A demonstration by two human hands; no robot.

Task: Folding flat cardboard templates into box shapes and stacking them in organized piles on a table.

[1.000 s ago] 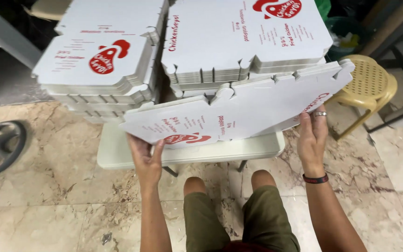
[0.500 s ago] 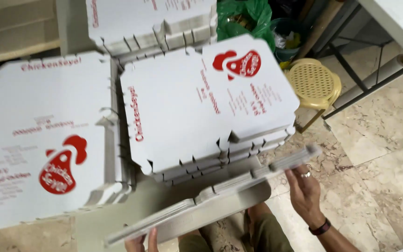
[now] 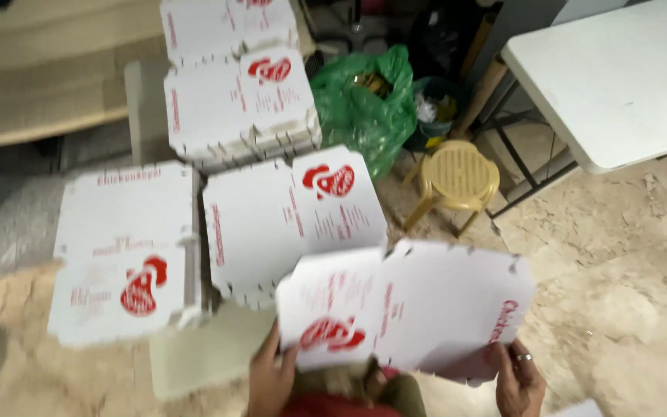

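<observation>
left hand point(image 3: 270, 380) grips flat box point(image 3: 407, 309) | right hand point(image 3: 517, 380) likewise, blurred

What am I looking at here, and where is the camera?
The camera sits on a person's head and looks down, so you see their own two bare hands at the bottom. The left hand and the right hand, which wears a ring, each grip an edge of a flat, unfolded white cardboard box with red printing. Beyond it, stacks of the same flat boxes rest on a low pale table. Further back stand a small yellow plastic stool, a green plastic bag and a white table on a marble-like floor. The picture is somewhat blurred.
</observation>
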